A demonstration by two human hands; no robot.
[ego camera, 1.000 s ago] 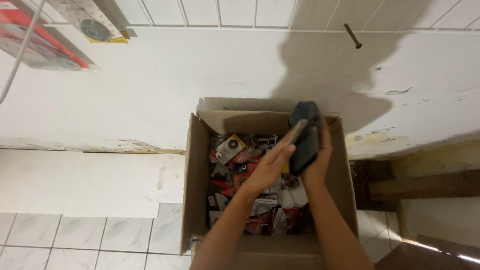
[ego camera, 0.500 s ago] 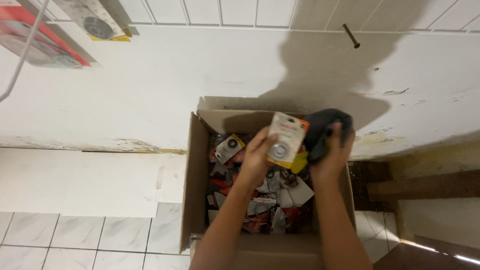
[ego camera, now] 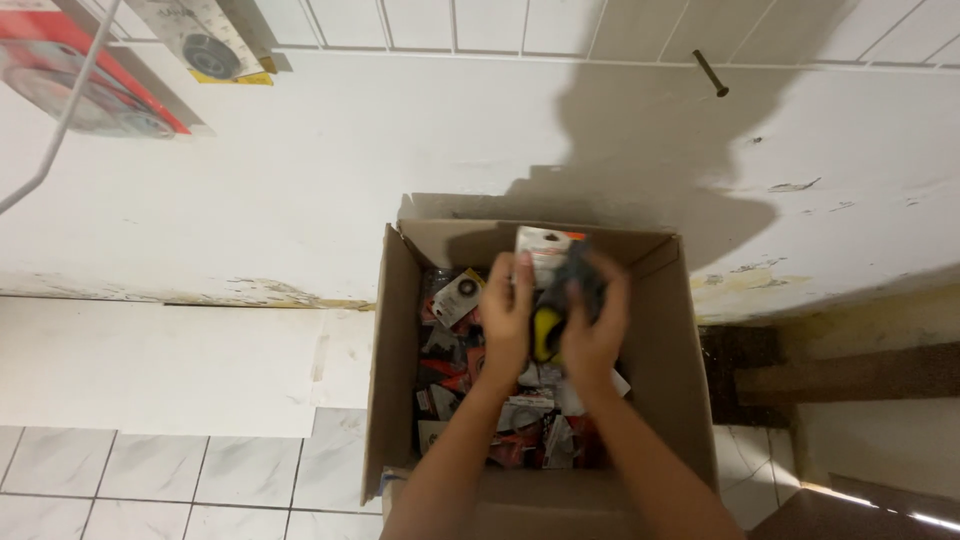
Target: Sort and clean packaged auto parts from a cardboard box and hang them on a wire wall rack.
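Observation:
An open cardboard box [ego camera: 395, 350] stands on the floor against a white wall, filled with several small carded packs in red, black and white. Both my hands are over the box's far half. My left hand [ego camera: 506, 322] and my right hand [ego camera: 592, 330] together hold a stack of packs [ego camera: 550, 290]: a white and orange card on top, with dark and yellow pieces between the palms. Motion blurs the fingers of the right hand.
A dark bolt [ego camera: 711, 74] sticks out of the wall above. Red-and-grey disc packs [ego camera: 90, 90] and a white card with a round part [ego camera: 205, 45] hang at the upper left. Grey floor tiles [ego camera: 150, 480] lie left; a dark gap and wooden ledge [ego camera: 850, 375] lie right.
My hands have come down toward the box and closer together. The white and orange pack, held up facing me half a second ago, now sits lower between both hands.

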